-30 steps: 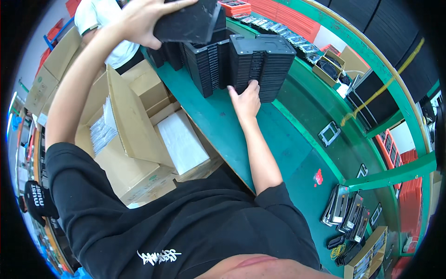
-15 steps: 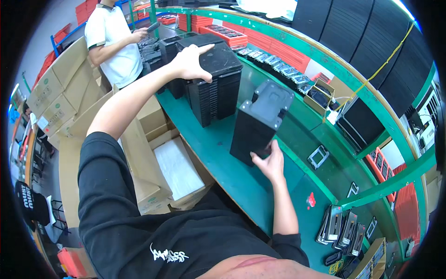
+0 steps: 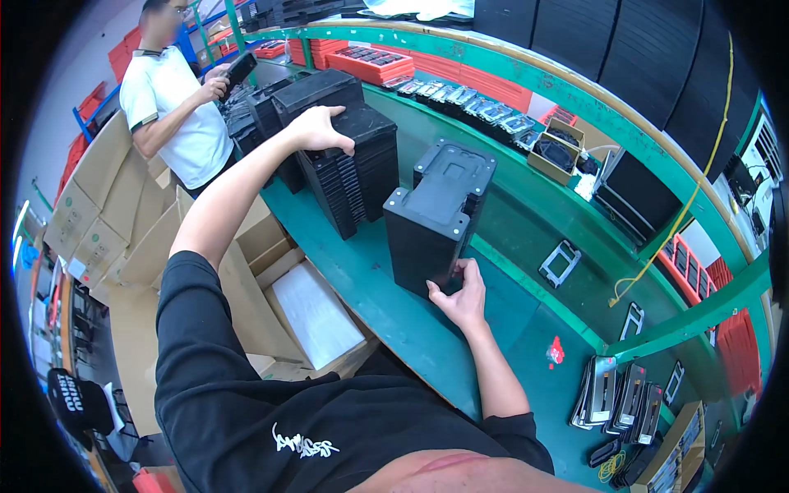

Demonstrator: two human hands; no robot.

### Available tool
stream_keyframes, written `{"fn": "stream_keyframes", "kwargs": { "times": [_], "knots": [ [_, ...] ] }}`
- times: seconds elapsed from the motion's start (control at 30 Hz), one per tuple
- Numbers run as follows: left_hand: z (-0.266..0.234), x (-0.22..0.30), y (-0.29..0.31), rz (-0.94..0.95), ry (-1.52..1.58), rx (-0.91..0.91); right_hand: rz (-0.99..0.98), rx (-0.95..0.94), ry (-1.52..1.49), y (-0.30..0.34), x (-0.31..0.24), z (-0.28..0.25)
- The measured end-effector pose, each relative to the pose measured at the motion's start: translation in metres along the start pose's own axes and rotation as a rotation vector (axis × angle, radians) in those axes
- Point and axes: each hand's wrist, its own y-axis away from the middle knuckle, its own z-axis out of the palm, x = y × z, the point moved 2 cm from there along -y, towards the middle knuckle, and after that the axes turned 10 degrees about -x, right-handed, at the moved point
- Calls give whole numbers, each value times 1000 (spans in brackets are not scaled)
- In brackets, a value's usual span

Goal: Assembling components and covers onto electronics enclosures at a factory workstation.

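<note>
Just above the right hand [image 3: 460,301] stands a black tray stack [image 3: 421,240]; whether fingers clamp its lower corner, I cannot tell. Forward-left, the left hand [image 3: 319,131] is at another stack [image 3: 370,177], thumb and fingers apart.

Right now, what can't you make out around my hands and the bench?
All in the head view:
- Far side of the near black stack: hidden by the stack itself.
- Some right hand fingertips: hidden by the hand itself or that stack.
- Whether the left hand presses on the rear black stack: viewing angle.
- Cardboard box, lower right: cut off by the picture's edge.
</note>
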Motion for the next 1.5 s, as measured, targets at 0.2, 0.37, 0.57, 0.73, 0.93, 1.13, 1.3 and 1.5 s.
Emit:
{"fn": "stream_keyframes", "kwargs": {
  "times": [0.2,0.37,0.57,0.73,0.93,1.13,1.3,1.5],
  "knots": [
    [4,-9,-8,-4,60,-123,27,-14,-9,0,-1,-3],
    [7,-11,-9,20,114,-85,12,-29,0,-4,1,-6],
    [11,-15,-10,8,173,-77,4,-32,-9,-3,1,-4],
    [14,-19,-5,14,179,-26,7,-32,-23,0,1,-4],
    [20,-15,0,38,281,57,17,-38,-9,2,1,-7],
    [30,-21,1,96,330,139,22,-39,-21,-1,4,-4],
    [29,-26,-6,97,214,174,20,-41,-14,-2,5,-5],
    [18,-29,-18,85,58,29,5,-27,-43,-2,7,-4]
  ]
}}
